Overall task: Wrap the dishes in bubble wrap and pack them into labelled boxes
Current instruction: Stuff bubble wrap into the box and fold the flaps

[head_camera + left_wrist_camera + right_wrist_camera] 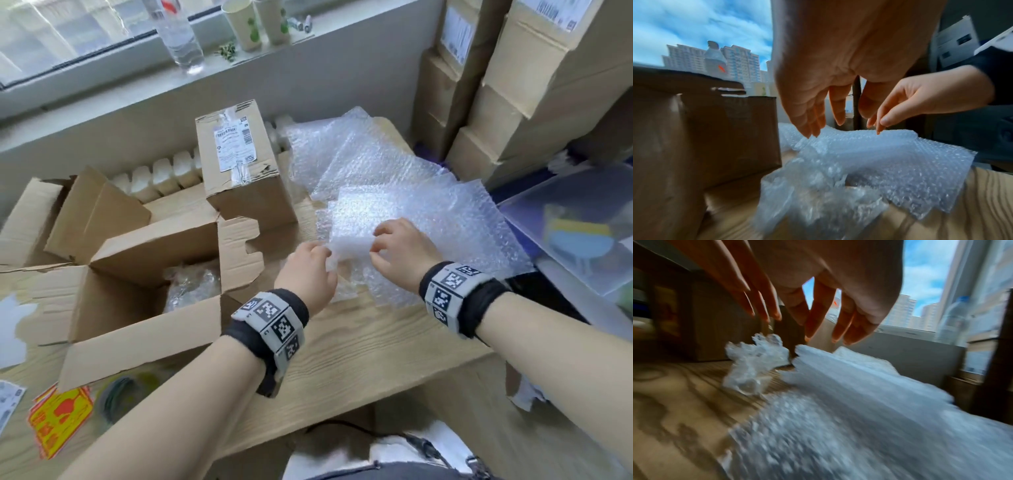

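Note:
Several bubble wrap sheets (428, 219) lie overlapped on the right of the wooden table (359, 349). One sheet (869, 154) bulges up between my hands. My left hand (308, 270) hangs over its left edge, its straight fingertips (810, 133) touching the wrap. My right hand (400, 250) is at the far edge, and its fingertips (880, 129) brush the top without a clear pinch. A crumpled clear bundle (754, 363) sits on the table just left of the sheet. An open cardboard box (137, 329) to the left holds a bubble-wrapped item (191, 284).
A closed labelled box (239, 164) stands behind the open one, beside more flattened cardboard (51, 219). Stacked cartons (513, 85) and a clear plastic bin (582, 222) crowd the right. Yellow-red stickers (58, 418) lie at the front left. A water bottle (178, 34) and paper cups (243, 24) stand on the sill.

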`<action>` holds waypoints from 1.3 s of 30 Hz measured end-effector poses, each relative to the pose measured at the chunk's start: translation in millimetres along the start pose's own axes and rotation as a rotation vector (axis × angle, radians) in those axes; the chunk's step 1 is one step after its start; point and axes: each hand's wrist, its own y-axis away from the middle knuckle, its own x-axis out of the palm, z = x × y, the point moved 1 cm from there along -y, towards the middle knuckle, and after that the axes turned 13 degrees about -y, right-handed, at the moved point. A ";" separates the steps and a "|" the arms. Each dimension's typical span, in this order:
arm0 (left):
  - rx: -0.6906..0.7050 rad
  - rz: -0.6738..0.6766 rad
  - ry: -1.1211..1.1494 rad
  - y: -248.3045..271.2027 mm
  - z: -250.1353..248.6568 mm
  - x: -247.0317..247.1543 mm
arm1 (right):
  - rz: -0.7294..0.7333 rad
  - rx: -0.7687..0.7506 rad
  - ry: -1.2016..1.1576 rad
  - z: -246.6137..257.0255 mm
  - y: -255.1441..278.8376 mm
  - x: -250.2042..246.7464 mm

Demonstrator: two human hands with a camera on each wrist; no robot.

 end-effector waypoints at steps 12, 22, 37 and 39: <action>-0.094 -0.054 0.158 19.4 31.8 -12.2 | 0.320 0.096 -0.407 40.1 -37.9 54.7; -0.158 -0.407 0.646 44.3 47.8 -76.1 | 0.006 -0.110 -1.411 137.7 -47.7 -41.5; -0.188 -0.243 0.777 85.1 201.2 -108.3 | 0.172 -0.242 -0.485 265.4 -90.1 14.1; -0.232 -0.105 0.526 79.6 221.6 -110.0 | 0.192 -0.152 -0.239 279.0 -103.8 26.2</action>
